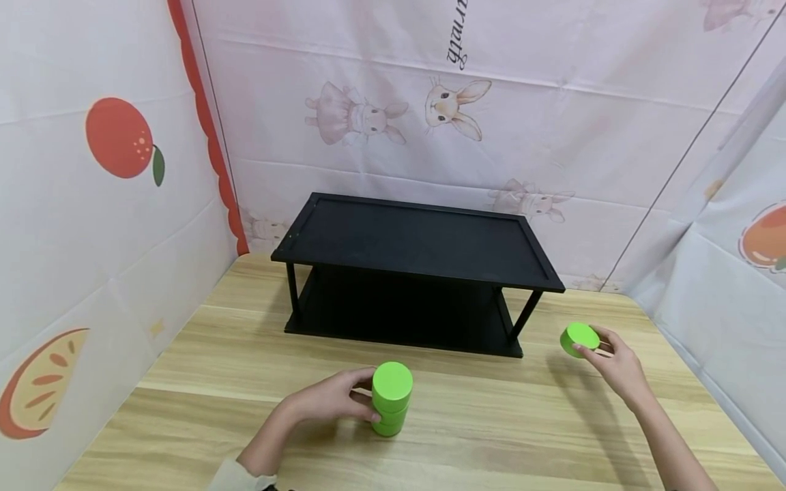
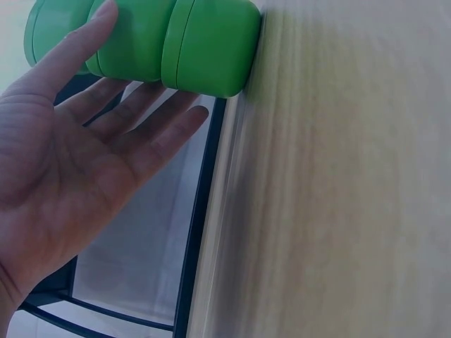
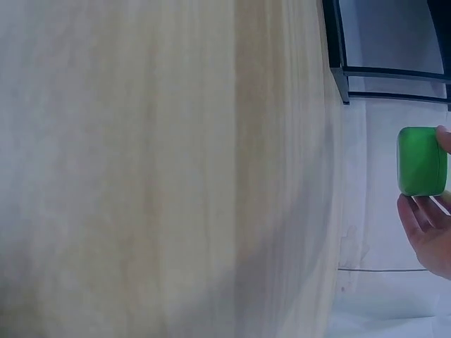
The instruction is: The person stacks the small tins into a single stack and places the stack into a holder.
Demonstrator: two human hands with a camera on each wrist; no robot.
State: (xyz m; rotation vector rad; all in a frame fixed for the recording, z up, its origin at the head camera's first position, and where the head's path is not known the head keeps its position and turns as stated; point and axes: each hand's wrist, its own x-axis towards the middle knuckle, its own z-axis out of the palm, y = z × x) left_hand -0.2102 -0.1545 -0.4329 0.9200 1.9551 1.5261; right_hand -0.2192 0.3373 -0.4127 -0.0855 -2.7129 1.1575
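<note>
A stack of three bright green round boxes (image 1: 391, 392) stands upright toward the front of the wooden table. My left hand (image 1: 334, 397) holds it from the left side; in the left wrist view the thumb of that hand (image 2: 84, 148) lies on one side of the stack (image 2: 211, 46) and the fingers are at the other. On the far right, my right hand (image 1: 620, 368) pinches a single green round box (image 1: 580, 339) above the table, between thumb and fingers. The right wrist view catches this box (image 3: 421, 162) sideways, with part of the right hand (image 3: 431, 236) cut off by the frame.
A black two-level shelf (image 1: 417, 239) stands at the back of the wooden table (image 1: 491, 423), its upper board raised on thin posts. Printed cloth (image 1: 393, 68) with rabbits hangs behind it, and fruit-patterned cloth (image 1: 55, 225) closes off the left side.
</note>
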